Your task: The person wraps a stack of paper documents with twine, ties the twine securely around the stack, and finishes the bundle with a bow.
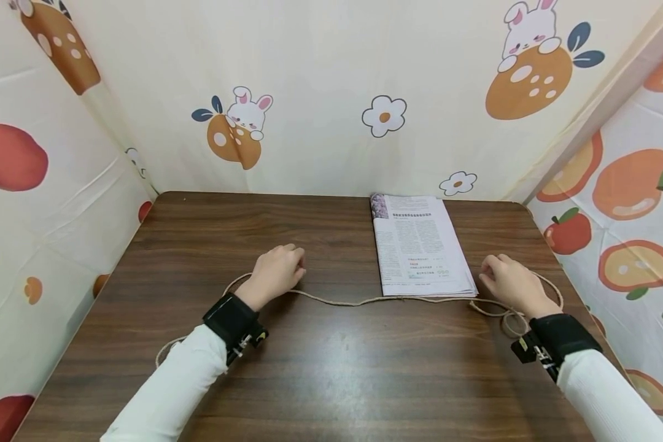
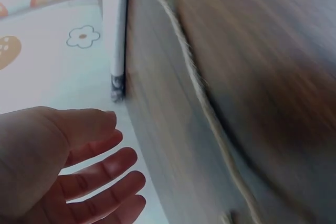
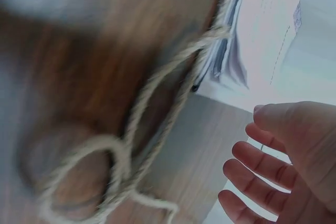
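A long beige rope [image 1: 359, 303] runs across the brown table [image 1: 331, 380], passing along the near edge of a folded newspaper [image 1: 420, 245]. My left hand [image 1: 273, 273] is at the rope's left stretch, fingers loosely bent and holding nothing; the left wrist view shows the rope [image 2: 195, 80] apart from the fingertips. To the right of the newspaper, my right hand [image 1: 514, 282] hovers over the rope's looped end, its fingers relaxed with nothing between them. In the right wrist view, the rope's loop [image 3: 149, 85] crosses itself beside the newspaper [image 3: 257, 35].
A pale curtain [image 1: 320, 73] with rabbit and flower prints hangs behind the table. Fruit-printed cloth stands at the left side [image 1: 27, 245] and the right side [image 1: 657, 215]. Part of the rope continues left beneath the left forearm.
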Tool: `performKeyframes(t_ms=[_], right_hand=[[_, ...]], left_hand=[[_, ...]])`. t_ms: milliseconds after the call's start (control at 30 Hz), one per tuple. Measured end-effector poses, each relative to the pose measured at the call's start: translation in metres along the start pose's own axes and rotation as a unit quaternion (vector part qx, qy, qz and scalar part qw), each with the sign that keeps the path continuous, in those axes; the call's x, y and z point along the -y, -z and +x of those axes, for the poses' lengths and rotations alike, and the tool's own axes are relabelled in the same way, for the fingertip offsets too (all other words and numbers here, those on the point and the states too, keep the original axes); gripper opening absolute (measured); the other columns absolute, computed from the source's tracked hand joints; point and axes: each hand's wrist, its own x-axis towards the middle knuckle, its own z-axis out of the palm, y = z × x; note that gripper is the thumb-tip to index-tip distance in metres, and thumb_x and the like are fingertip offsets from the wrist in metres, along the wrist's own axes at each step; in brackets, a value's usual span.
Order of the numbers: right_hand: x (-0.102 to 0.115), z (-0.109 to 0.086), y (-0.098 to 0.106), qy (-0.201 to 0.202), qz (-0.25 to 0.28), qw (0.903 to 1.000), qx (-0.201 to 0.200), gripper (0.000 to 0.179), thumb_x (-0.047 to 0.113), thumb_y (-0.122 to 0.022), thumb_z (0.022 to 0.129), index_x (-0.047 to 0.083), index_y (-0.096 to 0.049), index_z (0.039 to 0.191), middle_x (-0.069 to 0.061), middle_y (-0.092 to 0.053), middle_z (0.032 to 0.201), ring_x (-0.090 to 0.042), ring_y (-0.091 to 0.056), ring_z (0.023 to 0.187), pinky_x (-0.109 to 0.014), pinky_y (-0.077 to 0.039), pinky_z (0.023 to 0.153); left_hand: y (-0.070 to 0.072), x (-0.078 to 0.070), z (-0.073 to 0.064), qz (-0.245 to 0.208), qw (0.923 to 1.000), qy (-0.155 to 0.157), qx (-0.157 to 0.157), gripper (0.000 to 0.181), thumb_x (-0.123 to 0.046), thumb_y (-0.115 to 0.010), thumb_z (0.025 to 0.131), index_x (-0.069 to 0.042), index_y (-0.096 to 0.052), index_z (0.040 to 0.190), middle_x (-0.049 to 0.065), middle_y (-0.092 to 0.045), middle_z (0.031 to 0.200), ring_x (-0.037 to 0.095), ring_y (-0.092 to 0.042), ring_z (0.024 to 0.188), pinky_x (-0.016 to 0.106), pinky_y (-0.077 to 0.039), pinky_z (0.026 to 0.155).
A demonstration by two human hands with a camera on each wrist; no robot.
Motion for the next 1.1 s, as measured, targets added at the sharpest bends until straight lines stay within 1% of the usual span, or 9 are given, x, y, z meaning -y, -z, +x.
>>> performKeyframes(t_ms=[167,300,467,567,667,767,900,1000,1100], right_hand=[[0.005,0.017,0.000,-0.026,0.009,0.9992,0.028,0.017,0.011,-0.061,0.083,-0.001,-0.058,0.094,-0.018,-0.057,0.085,-0.030,-0.058,0.072,-0.046,-0.046,0.063],[0.010,0.030,-0.001,-0.046,0.012,0.9977,0.047,0.021,0.013,-0.060,0.085,-0.003,-0.058,0.098,-0.021,-0.057,0.090,-0.033,-0.058,0.077,-0.048,-0.046,0.067],[0.015,0.046,-0.001,-0.065,0.022,0.9952,0.070,0.028,0.016,-0.057,0.086,-0.004,-0.056,0.105,-0.024,-0.056,0.097,-0.036,-0.058,0.084,-0.051,-0.045,0.071],[0.016,0.055,-0.001,-0.072,0.025,0.9942,0.076,0.031,0.017,-0.055,0.087,-0.007,-0.054,0.108,-0.027,-0.055,0.100,-0.039,-0.057,0.086,-0.052,-0.044,0.073],[0.017,0.063,0.000,-0.081,0.026,0.9929,0.083,0.034,0.017,-0.053,0.088,-0.009,-0.053,0.110,-0.029,-0.054,0.102,-0.042,-0.056,0.090,-0.053,-0.043,0.075],[0.020,0.072,0.001,-0.091,0.027,0.9910,0.094,0.036,0.018,-0.051,0.090,-0.011,-0.052,0.111,-0.031,-0.054,0.104,-0.043,-0.054,0.093,-0.054,-0.042,0.078],[0.024,0.080,0.003,-0.099,0.032,0.9881,0.114,0.037,0.018,-0.048,0.090,-0.013,-0.050,0.111,-0.032,-0.054,0.106,-0.043,-0.052,0.096,-0.054,-0.041,0.081],[0.025,0.084,0.002,-0.109,0.038,0.9856,0.124,0.038,0.017,-0.046,0.090,-0.014,-0.050,0.111,-0.033,-0.053,0.107,-0.043,-0.051,0.097,-0.054,-0.040,0.083],[0.024,0.084,0.001,-0.127,0.047,0.9814,0.136,0.038,0.017,-0.045,0.090,-0.015,-0.050,0.111,-0.033,-0.053,0.107,-0.042,-0.050,0.095,-0.053,-0.040,0.083]], left_hand=[[-0.007,-0.016,0.023,-0.033,0.9993,0.003,0.015,0.008,-0.019,-0.066,0.082,-0.012,-0.061,0.082,0.002,-0.058,0.080,0.021,-0.058,0.074,0.036,-0.047,0.061],[-0.013,-0.030,0.038,-0.077,0.9954,0.025,0.051,0.014,-0.022,-0.063,0.085,-0.010,-0.063,0.093,0.004,-0.059,0.088,0.021,-0.058,0.080,0.035,-0.048,0.068],[-0.021,-0.045,0.055,-0.136,0.9845,0.054,0.096,0.026,-0.024,-0.060,0.088,-0.008,-0.062,0.109,0.008,-0.061,0.103,0.022,-0.059,0.093,0.036,-0.048,0.077],[-0.027,-0.054,0.066,-0.167,0.9780,0.065,0.107,0.031,-0.025,-0.059,0.089,-0.006,-0.061,0.113,0.009,-0.062,0.110,0.024,-0.059,0.101,0.037,-0.047,0.083],[-0.031,-0.063,0.078,-0.207,0.9681,0.082,0.115,0.035,-0.025,-0.058,0.089,-0.004,-0.058,0.117,0.011,-0.062,0.115,0.025,-0.058,0.105,0.037,-0.045,0.087],[-0.035,-0.072,0.089,-0.252,0.9541,0.105,0.123,0.040,-0.026,-0.057,0.089,-0.002,-0.056,0.121,0.012,-0.059,0.119,0.026,-0.055,0.111,0.037,-0.043,0.091],[-0.039,-0.081,0.098,-0.308,0.9293,0.151,0.136,0.044,-0.028,-0.056,0.089,-0.002,-0.052,0.125,0.013,-0.054,0.127,0.028,-0.049,0.118,0.038,-0.041,0.094],[-0.041,-0.086,0.103,-0.348,0.9070,0.187,0.145,0.048,-0.030,-0.055,0.090,-0.002,-0.048,0.129,0.013,-0.049,0.132,0.027,-0.048,0.118,0.037,-0.042,0.092],[-0.041,-0.092,0.107,-0.394,0.8792,0.220,0.152,0.052,-0.030,-0.054,0.091,-0.001,-0.044,0.133,0.014,-0.046,0.135,0.026,-0.052,0.113,0.035,-0.045,0.088]])
